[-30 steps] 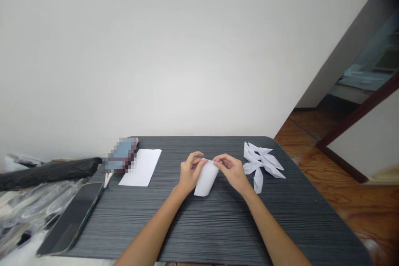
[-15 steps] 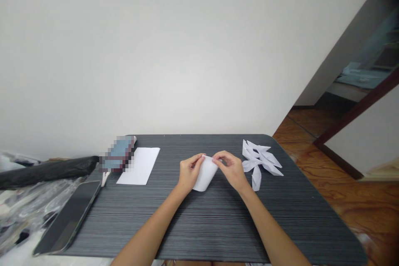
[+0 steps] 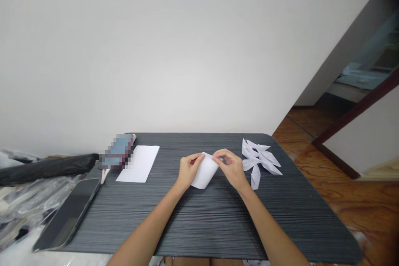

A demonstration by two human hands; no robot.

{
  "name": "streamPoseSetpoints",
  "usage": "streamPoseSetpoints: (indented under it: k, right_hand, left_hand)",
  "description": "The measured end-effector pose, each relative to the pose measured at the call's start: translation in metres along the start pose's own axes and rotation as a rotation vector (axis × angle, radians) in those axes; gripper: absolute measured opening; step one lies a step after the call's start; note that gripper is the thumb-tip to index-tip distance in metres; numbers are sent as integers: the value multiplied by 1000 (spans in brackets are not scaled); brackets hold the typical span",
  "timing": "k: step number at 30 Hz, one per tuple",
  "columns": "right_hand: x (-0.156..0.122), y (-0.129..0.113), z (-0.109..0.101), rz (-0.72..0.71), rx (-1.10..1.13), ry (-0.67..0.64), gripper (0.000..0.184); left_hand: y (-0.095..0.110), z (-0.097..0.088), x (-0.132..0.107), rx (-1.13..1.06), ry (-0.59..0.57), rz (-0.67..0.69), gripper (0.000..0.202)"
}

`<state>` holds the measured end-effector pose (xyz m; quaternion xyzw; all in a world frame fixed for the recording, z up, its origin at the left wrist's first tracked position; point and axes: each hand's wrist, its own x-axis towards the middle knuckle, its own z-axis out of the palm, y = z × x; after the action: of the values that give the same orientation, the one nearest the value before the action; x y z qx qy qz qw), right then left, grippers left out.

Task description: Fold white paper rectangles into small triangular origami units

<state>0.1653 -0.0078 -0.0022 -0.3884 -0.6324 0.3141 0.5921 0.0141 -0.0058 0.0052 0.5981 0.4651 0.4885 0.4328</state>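
A small white sheet of paper (image 3: 204,174) is bent over on itself near the middle of the dark ribbed table (image 3: 199,224). My left hand (image 3: 187,170) pinches its upper left edge. My right hand (image 3: 232,168) pinches the upper right edge, fingers pressed together on the paper. To the right of my right hand lies a cluster of folded white paper pieces (image 3: 260,160), several pointed shapes laid together.
A flat white paper (image 3: 139,169) lies at the left of the table beside a blurred-out object (image 3: 118,156). A dark phone (image 3: 67,214) rests at the left edge, with a black rolled item (image 3: 46,168) and clear plastic beyond. Wooden floor is at the right.
The bent paper and both hands have shifted slightly away from me on the table; the fold has been pressed a little lower. The grip is unchanged.
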Motion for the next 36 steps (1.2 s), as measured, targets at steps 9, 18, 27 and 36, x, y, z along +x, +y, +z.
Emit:
streamPoseSetpoints:
  k: [9, 18, 27, 36]
  right_hand:
    - [-1, 1, 2, 24, 46, 12, 7]
    - [0, 0, 3, 43, 107, -1, 7]
    - [1, -5, 2, 133, 125, 12, 9]
    - [4, -2, -7, 503, 215, 44, 18]
  left_hand:
    - [-6, 2, -1, 90, 47, 120, 28]
    - [-7, 0, -3, 201, 68, 208, 27]
    - [-6, 0, -2, 239, 46, 218, 28]
    - [2, -3, -1, 145, 2, 98, 34]
